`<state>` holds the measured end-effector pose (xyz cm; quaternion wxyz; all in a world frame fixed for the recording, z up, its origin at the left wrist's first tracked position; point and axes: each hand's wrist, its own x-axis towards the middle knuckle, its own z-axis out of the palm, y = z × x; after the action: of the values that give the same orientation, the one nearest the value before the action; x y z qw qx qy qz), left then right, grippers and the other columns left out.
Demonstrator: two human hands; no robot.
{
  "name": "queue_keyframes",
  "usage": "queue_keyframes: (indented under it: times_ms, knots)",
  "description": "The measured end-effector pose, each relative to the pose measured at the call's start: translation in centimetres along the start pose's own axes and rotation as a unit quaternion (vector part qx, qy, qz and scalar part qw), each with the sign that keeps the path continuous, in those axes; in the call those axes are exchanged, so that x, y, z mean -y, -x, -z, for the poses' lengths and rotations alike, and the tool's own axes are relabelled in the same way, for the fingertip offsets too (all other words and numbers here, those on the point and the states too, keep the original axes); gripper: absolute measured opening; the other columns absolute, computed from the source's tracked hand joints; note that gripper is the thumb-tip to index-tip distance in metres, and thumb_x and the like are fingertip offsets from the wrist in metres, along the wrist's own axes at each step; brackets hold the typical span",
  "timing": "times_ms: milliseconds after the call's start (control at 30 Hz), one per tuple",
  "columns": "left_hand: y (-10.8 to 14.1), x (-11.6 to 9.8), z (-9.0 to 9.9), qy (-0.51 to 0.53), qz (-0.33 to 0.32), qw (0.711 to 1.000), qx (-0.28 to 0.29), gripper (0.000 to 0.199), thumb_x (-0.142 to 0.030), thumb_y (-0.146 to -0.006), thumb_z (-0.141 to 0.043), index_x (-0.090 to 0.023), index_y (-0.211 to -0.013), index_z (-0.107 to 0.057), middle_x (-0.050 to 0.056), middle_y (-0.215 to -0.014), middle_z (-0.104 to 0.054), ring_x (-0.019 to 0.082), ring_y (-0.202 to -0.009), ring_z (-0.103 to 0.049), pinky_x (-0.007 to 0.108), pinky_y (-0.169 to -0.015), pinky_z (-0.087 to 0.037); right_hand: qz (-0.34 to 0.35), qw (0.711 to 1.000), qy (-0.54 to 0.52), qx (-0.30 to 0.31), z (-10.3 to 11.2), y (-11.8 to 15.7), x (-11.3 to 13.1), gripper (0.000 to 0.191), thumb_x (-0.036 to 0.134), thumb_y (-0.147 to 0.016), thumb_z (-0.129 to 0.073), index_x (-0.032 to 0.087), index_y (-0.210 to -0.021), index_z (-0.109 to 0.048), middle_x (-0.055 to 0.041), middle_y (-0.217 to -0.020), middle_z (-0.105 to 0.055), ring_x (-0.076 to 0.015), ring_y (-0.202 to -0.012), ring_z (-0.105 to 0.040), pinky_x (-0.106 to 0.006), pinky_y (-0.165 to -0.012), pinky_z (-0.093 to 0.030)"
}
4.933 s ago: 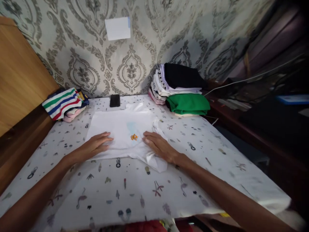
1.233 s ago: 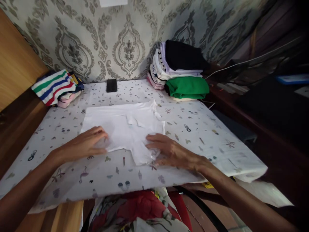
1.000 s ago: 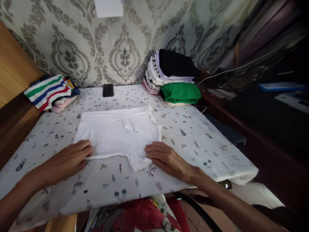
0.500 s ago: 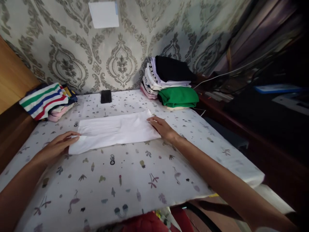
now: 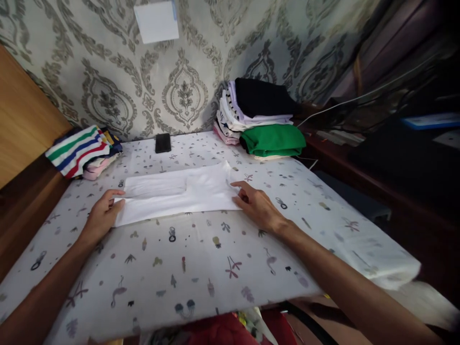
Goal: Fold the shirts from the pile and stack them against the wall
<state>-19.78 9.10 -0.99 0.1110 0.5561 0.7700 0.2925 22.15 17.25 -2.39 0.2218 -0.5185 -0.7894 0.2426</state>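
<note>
White pants (image 5: 201, 189) lie flat on the patterned sheet, with the waist to the right and the two legs to the left, a narrow gap between them. My left hand (image 5: 104, 213) pinches the end of the nearer leg between thumb and fingers. At the waist end, my right hand (image 5: 260, 206) has its thumb and bent forefinger on the edge of the cloth; its other fingers are curled under and partly hidden.
Folded clothes with a striped piece on top (image 5: 81, 151) sit at the back left. A black phone (image 5: 163, 143) lies near the wall. At the back right stand a tall clothes stack (image 5: 266, 98) and a folded green garment (image 5: 275, 140). A white cable (image 5: 334, 106) runs rightward.
The fingers of my left hand have closed on the nearer leg's end, and that leg lies straighter. My right hand has shifted nearer along the waist edge, its fingers more curled. The view has turned slightly.
</note>
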Motion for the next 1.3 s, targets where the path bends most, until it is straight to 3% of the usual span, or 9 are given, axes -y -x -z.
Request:
queue_keyframes:
  times_ms: [133,333,500,600,700,833,933,1100,1300]
  knots:
    - [-0.7,0.6,-0.4,-0.023,-0.020,0.999,-0.014,0.039,-0.049,-0.082,-0.048,-0.024,-0.108,-0.062,0.004,-0.085,-0.068,0.028,-0.096,-0.066,0.032,-0.076,-0.050,0.013,0.999,-0.019,0.048,0.8,-0.4,-0.1,0.043,0.033,-0.093,-0.050,0.022,-0.134,-0.051,0.0022,-0.075,-0.058,-0.0160,-0.067,-0.053,-0.030,-0.066,-0.041]
    - [-0.8,0.0,-0.4,-0.209,-0.060,0.976,0.029,0.042,-0.049,-0.091,-0.038,-0.023,-0.114,-0.062,0.001,-0.063,-0.058,0.025,-0.063,-0.061,0.032,-0.063,-0.046,0.009,0.997,-0.024,0.078,1.6,-0.3,0.1,0.043,0.034,-0.090,-0.053,0.023,-0.132,-0.054,0.0020,-0.076,-0.058,-0.0161,-0.068,-0.053,-0.030,-0.067,-0.040]
    - [-0.3,-2.0,-0.6,-0.374,-0.137,0.917,-0.027,0.050,-0.043,-0.099,-0.025,-0.015,-0.120,-0.061,0.019,-0.108,-0.067,0.039,-0.100,-0.064,0.048,-0.077,-0.051,-0.021,0.995,-0.020,0.093,2.3,-0.1,0.3,0.051,0.031,-0.087,-0.058,0.021,-0.137,-0.053,0.0017,-0.076,-0.062,-0.0161,-0.068,-0.056,-0.030,-0.068,-0.042]
    - [-0.4,-4.1,-1.4,-0.309,-0.242,0.919,-0.028,0.049,-0.041,-0.101,-0.025,-0.015,-0.126,-0.058,0.019,-0.119,-0.064,0.038,-0.112,-0.060,0.052,-0.092,-0.049,-0.014,0.995,-0.041,0.091,2.8,-0.1,0.0,0.054,0.029,-0.087,-0.057,0.019,-0.140,-0.051,0.0020,-0.074,-0.063,-0.0153,-0.066,-0.055,-0.029,-0.067,-0.042]
    - [-0.6,-6.8,-3.4,-0.182,-0.329,0.924,0.061,0.045,-0.044,-0.103,-0.028,-0.022,-0.134,-0.052,0.012,-0.134,-0.061,0.030,-0.123,-0.057,0.044,-0.102,-0.048,-0.008,0.997,-0.066,0.041,3.2,0.1,-0.5,0.046,0.027,-0.091,-0.051,0.019,-0.136,-0.054,0.0024,-0.070,-0.062,-0.0140,-0.060,-0.051,-0.029,-0.064,-0.042]
    - [-0.5,-10.2,-7.1,-0.126,-0.405,0.893,0.152,0.046,-0.046,-0.105,-0.028,-0.026,-0.139,-0.050,0.007,-0.150,-0.051,0.026,-0.136,-0.049,0.040,-0.109,-0.045,-0.006,0.991,-0.133,-0.023,3.2,0.3,-0.9,0.040,0.032,-0.098,-0.041,0.018,-0.132,-0.057,0.0017,-0.068,-0.060,-0.0132,-0.058,-0.050,-0.028,-0.062,-0.042]
    - [-0.9,-12.2,-9.6,-0.116,-0.447,0.872,0.163,0.045,-0.043,-0.106,-0.027,-0.024,-0.139,-0.051,0.009,-0.152,-0.050,0.026,-0.139,-0.046,0.042,-0.112,-0.042,0.015,0.986,-0.166,0.011,3.1,0.3,-1.2,0.043,0.042,-0.097,-0.048,0.018,-0.131,-0.058,0.0012,-0.071,-0.060,-0.0138,-0.062,-0.053,-0.028,-0.061,-0.042]
    - [-3.4,-15.0,-12.1,-0.140,-0.371,0.909,0.129,0.037,-0.035,-0.103,-0.034,-0.018,-0.129,-0.055,0.015,-0.133,-0.062,0.030,-0.123,-0.056,0.048,-0.102,-0.046,0.016,0.985,-0.135,0.105,3.2,0.1,-1.2,0.066,0.039,-0.078,-0.074,0.023,-0.139,-0.054,-0.0005,-0.088,-0.065,-0.0146,-0.071,-0.055,-0.029,-0.066,-0.043]
    - [-6.4,-16.4,-13.4,-0.125,-0.275,0.942,0.147,0.018,-0.030,-0.091,-0.054,-0.018,-0.101,-0.063,0.011,-0.103,-0.069,0.028,-0.100,-0.062,0.040,-0.088,-0.047,0.007,0.982,-0.122,0.144,3.6,0.0,-1.3,0.071,0.033,-0.077,-0.073,0.022,-0.142,-0.049,-0.0008,-0.091,-0.065,-0.0158,-0.075,-0.056,-0.029,-0.068,-0.043]
